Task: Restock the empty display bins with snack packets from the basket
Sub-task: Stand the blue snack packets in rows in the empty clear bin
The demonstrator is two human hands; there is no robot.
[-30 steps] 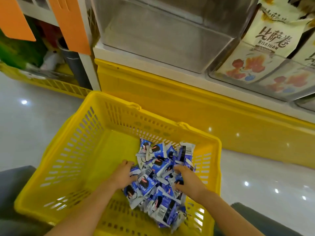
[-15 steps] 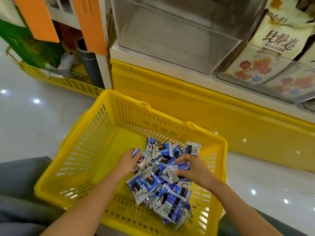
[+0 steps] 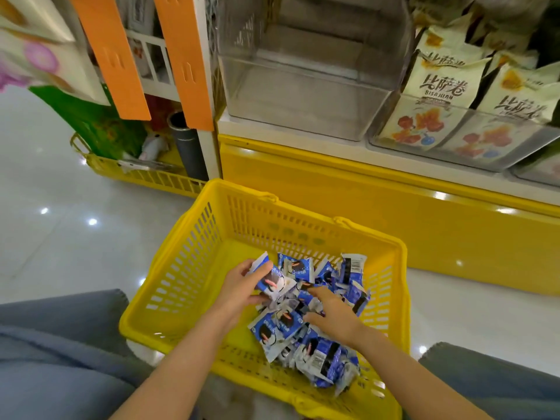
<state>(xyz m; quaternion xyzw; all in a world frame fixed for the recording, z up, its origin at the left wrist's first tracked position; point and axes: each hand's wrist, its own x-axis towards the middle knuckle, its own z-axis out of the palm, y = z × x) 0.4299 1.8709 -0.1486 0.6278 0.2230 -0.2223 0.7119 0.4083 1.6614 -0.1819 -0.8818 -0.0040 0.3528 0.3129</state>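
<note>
A yellow plastic basket (image 3: 188, 268) stands on the floor between my knees, with a heap of blue-and-white snack packets (image 3: 321, 344) piled in its right half. My left hand (image 3: 239, 287) grips a small bunch of packets (image 3: 271, 280), lifted slightly above the heap. My right hand (image 3: 331, 313) lies on top of the pile, fingers stretched forward over the packets. Above, on the white shelf, an empty clear display bin (image 3: 306, 95) is open at the top.
To the right of the empty bin, a clear bin (image 3: 454, 153) holds cream-coloured snack bags. Yellow shelf base (image 3: 394, 213) runs behind the basket. Orange hanging strips (image 3: 181, 56) and a low yellow wire rack (image 3: 136, 174) stand at the left. Glossy white floor surrounds the basket.
My left hand has gathered packets and raised them off the heap. My right hand has let go of its packets and flattened onto the pile. The view has tilted up toward the shelf.
</note>
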